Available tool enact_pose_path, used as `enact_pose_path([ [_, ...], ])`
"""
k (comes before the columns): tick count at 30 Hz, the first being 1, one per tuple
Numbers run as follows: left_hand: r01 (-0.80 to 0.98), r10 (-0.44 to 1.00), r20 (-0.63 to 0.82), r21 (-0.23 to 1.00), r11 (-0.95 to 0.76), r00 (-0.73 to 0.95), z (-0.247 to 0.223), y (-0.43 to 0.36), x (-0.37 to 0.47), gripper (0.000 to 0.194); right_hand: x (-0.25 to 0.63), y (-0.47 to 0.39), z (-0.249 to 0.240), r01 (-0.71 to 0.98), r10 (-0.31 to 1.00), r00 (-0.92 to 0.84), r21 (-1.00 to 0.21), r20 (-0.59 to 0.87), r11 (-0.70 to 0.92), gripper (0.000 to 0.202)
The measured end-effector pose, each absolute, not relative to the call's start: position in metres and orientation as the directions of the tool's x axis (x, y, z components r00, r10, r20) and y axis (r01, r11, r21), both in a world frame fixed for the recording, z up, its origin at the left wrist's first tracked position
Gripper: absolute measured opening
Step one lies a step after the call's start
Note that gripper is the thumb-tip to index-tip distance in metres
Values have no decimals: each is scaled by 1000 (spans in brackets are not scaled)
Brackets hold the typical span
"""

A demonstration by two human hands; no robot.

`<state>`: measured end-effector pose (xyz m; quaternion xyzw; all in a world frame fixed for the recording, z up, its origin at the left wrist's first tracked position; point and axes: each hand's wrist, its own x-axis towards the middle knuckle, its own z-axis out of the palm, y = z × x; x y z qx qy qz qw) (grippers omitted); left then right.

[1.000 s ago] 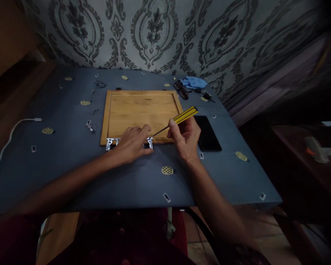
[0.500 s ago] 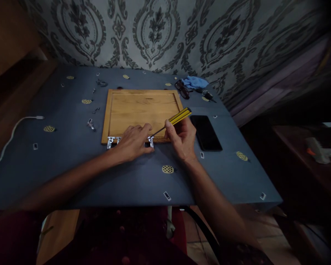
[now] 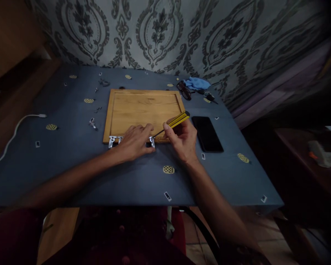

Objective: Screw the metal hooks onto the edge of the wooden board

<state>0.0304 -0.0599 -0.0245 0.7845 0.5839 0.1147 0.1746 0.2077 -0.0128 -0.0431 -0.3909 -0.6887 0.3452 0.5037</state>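
Note:
A framed wooden panel [image 3: 146, 110] lies flat on the blue patterned tablecloth. Metal hinges [image 3: 112, 141] sit along its near edge, partly covered by my left hand [image 3: 135, 142]. That hand rests over the near edge with its fingers spread and its thumb beside the right-hand metal piece [image 3: 152, 142]. In my right hand [image 3: 182, 140] is a screwdriver with a yellow and black handle [image 3: 178, 119], pinched between thumb and fingers. The screwdriver's shaft slants down to the left, its tip at the right-hand metal piece.
A black phone [image 3: 207, 134] lies right of the panel. Dark glasses [image 3: 184, 90], a blue cloth [image 3: 197, 83] and keys [image 3: 209, 96] are at the back right. Small metal parts [image 3: 93, 124] and a white cable [image 3: 18, 129] lie to the left.
The view has shifted slightly. The screwdriver's handle sits a little lower and its angle is slightly flatter; my left hand keeps its place on the panel's edge.

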Motion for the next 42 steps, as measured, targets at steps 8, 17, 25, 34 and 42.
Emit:
enact_pose_path([
  [8, 872, 956, -6, 411, -267, 295, -27, -59, 30, 53, 199, -18, -32, -10, 912, -280, -951, 301, 310, 50],
  [17, 872, 955, 13, 404, -278, 298, -30, -59, 30, 59, 196, -17, -21, -24, 867, -372, -938, 330, 346, 46],
  [25, 877, 955, 31, 387, -284, 296, -33, -58, 29, 62, 188, -2, -10, -11, 869, -411, -955, 274, 296, 44],
  [34, 882, 954, 35, 372, -289, 298, -31, -59, 29, 59, 194, -4, -9, -67, 807, -472, -927, 355, 369, 40],
  [42, 878, 951, 51, 372, -301, 304, -31, -59, 28, 59, 188, 4, -9, -60, 860, -420, -954, 290, 293, 39],
])
